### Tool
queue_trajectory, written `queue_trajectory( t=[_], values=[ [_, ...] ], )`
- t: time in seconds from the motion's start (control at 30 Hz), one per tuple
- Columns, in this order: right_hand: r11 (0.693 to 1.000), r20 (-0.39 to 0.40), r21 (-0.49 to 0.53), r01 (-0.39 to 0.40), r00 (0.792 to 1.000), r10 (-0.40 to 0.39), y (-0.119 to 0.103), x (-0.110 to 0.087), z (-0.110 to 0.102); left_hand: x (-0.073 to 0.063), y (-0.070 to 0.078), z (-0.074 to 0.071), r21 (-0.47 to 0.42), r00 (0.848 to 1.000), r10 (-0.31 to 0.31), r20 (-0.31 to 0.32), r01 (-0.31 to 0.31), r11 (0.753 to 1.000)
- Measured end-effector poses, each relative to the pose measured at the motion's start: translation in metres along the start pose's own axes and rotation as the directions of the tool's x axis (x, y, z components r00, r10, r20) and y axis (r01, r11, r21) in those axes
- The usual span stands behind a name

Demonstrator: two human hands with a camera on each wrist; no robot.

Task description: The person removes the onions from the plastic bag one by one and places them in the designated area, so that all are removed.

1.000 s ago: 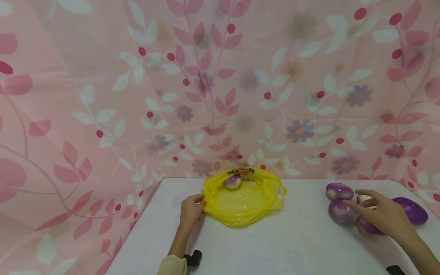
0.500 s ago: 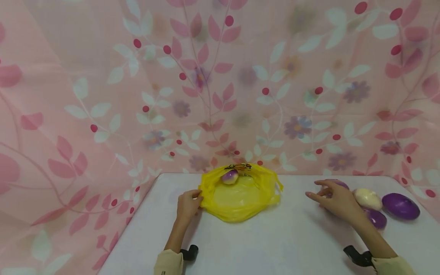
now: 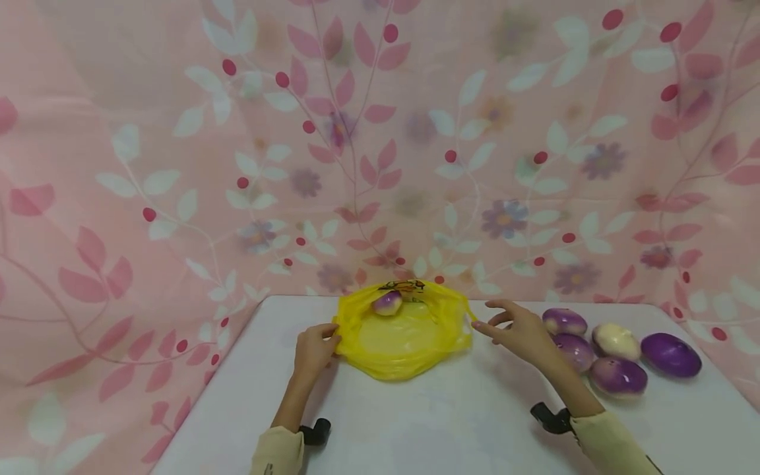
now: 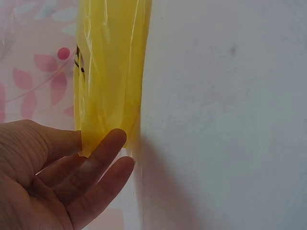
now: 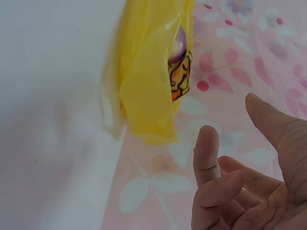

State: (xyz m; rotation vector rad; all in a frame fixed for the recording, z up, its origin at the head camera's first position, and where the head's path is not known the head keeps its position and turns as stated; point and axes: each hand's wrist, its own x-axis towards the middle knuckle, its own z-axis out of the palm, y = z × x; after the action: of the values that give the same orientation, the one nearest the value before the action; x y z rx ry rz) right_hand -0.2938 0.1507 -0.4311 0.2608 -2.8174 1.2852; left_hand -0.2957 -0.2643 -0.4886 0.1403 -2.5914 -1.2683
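Observation:
A yellow plastic bag [image 3: 388,369] lies on the table with its mouth spread wide. Inside it, toward the back, is a short purple-and-white eggplant [image 3: 387,303]. My left hand [image 3: 315,351] pinches the bag's left edge; in the left wrist view the plastic [image 4: 110,72] passes between thumb and fingers. Beside the bag's right handle is my right hand [image 3: 519,333], thumb and fingers spread. The right wrist view shows a gap between this hand [image 5: 240,191] and the hanging plastic [image 5: 148,100], with nothing in its grasp.
Several more eggplants cluster on the right of the table, among them a pale cream one [image 3: 615,341] and a deep purple one [image 3: 671,355]. A floral pink curtain [image 3: 415,165] hangs behind the white table [image 3: 427,429]. Each wrist carries a small black camera.
My right hand has moved left from over the eggplants to the bag's right side, carrying nothing. My left hand has kept its pinch on the bag's left edge.

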Motion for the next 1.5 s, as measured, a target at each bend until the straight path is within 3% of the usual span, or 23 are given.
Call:
queue_trajectory(
  t=[0.33,0.77,1.2,1.5],
  values=[
    [0.996,0.022,0.084,0.044,0.999,-0.046,-0.015,0.013,0.017,0.001,-0.002,-0.002,-0.003,1.0,-0.01,-0.005,0.01,1.0],
    [0.994,0.036,0.093,0.054,0.998,-0.057,-0.02,0.019,0.032,0.004,-0.002,-0.005,0.012,1.0,-0.008,-0.01,0.008,1.0],
    [0.996,0.048,0.08,0.044,0.998,-0.047,-0.028,0.027,0.047,-0.001,-0.002,0.003,0.0,1.0,-0.01,-0.017,0.01,1.0],
    [0.992,0.06,0.117,0.05,0.997,-0.057,-0.039,0.042,0.063,0.002,-0.004,0.0,0.01,1.0,-0.003,-0.016,0.003,1.0]
  ],
)
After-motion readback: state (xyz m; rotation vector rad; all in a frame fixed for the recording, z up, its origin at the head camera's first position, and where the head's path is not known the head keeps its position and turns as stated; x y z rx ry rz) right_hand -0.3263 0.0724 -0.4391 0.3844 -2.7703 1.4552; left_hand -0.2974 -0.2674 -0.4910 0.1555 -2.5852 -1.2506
